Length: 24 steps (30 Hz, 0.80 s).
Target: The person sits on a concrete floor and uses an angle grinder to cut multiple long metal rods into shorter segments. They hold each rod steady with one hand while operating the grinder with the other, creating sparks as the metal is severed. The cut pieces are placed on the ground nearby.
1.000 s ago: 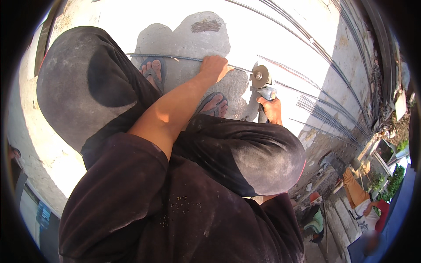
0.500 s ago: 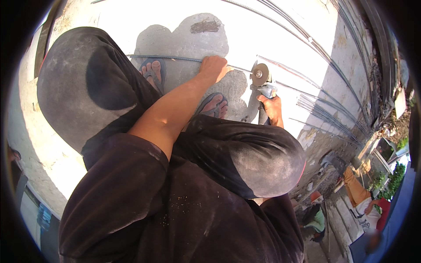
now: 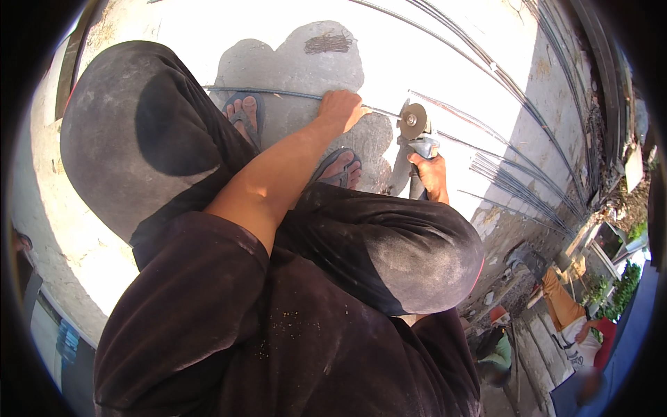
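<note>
Sunlit concrete (image 3: 396, 69) looks washed out; near the feet (image 3: 340, 167), left hand (image 3: 340, 111), fingers partly hidden, is closed over 1 ribbed bar (image 3: 292, 94); right hand (image 3: 432, 174) grips a grinder (image 3: 424, 146); disc (image 3: 413, 124) contact is unclear.

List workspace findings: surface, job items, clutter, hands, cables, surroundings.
Surface: floor, part sunlit, part shadowed.
Job items: rod; grinder, its disc at the rod, contact unclear.
Clutter: wires ahead; other rods to the right.
Hands: left hand holds the rod; right hand holds the grinder.
Cables: nothing seen.
Surroundings: sandalled feet near the rod; person in orange trousers, lower right.
</note>
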Available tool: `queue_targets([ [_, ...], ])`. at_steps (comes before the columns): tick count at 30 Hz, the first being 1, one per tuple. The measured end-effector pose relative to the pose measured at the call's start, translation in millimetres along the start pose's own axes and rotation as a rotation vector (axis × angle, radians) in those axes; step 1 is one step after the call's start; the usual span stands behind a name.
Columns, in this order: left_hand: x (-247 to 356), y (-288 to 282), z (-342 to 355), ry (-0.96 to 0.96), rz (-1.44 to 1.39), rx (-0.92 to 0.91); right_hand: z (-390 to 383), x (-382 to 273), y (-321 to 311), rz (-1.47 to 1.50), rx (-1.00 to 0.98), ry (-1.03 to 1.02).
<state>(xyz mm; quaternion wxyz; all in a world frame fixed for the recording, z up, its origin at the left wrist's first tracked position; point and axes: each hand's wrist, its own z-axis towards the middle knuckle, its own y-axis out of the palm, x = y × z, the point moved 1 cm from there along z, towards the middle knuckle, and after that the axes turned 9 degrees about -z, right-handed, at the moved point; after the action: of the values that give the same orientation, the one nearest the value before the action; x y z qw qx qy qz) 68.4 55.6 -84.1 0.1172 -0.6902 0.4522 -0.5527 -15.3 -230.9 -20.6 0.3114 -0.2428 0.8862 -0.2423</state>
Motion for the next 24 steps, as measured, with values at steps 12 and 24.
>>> queue_targets([
  [12,4.5,-10.6,8.9,-0.063,0.030,-0.058,-51.8,9.3,-9.5,0.336,0.125,0.138],
  [24,104.0,-110.4,43.7,0.051,-0.060,0.313,-148.9,35.9,-95.5,0.946,0.549,0.042],
])
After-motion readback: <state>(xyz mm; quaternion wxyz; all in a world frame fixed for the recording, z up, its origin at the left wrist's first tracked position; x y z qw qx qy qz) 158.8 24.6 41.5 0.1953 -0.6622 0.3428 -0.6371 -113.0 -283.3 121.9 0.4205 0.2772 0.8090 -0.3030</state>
